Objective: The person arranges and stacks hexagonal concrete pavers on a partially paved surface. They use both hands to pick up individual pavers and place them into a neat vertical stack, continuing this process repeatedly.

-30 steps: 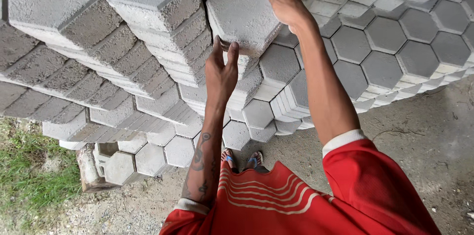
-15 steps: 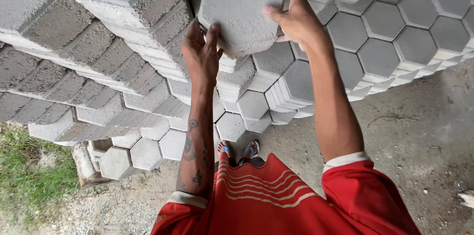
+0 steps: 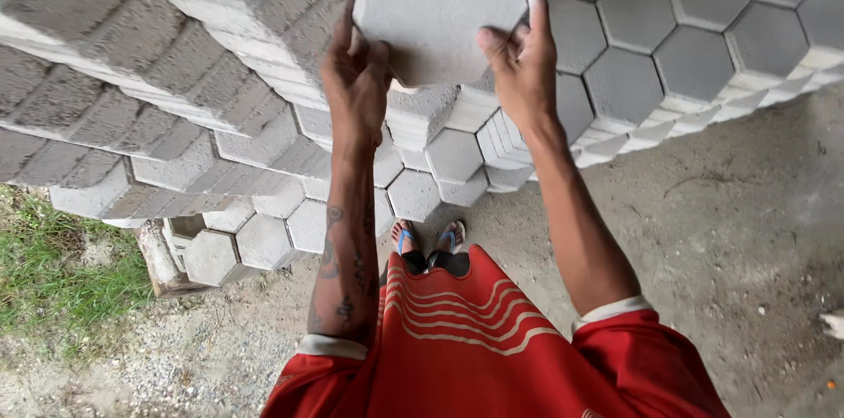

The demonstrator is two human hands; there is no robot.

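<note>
1. Hexagonal concrete paver (image 3: 437, 9): a grey six-sided block, held up in front of the stacks at the top middle of the view, its broad flat face turned toward the camera and its upper part cut off by the frame edge.
2. Left hand (image 3: 356, 79) grips the paver's lower left edge, fingers reaching up along the side and the thumb pressed near the bottom corner; the tattooed forearm runs down to a red sleeve with a white cuff.
3. Right hand (image 3: 520, 62) clasps the lower right edge, fingers spread up the block's side and the thumb on its face near the bottom.
4. Both hands are closed on the same block, one on each side, so it hangs between them.
5. Stacked pavers (image 3: 176, 119) of the same grey kind rise to the left in stepped, leaning rows, just behind and beside the held block.
6. More pavers (image 3: 703, 58) lie flat to the right in a honeycomb layer, with lower rows showing beneath.
7. Red shirt (image 3: 475, 339) with pale wavy stripes fills the bottom middle.
8. Feet in blue sandals (image 3: 428, 238) stand on the concrete floor (image 3: 721, 251) near the base of the stacks.
9. Grass (image 3: 53, 277) and gravel lie at the lower left.
</note>
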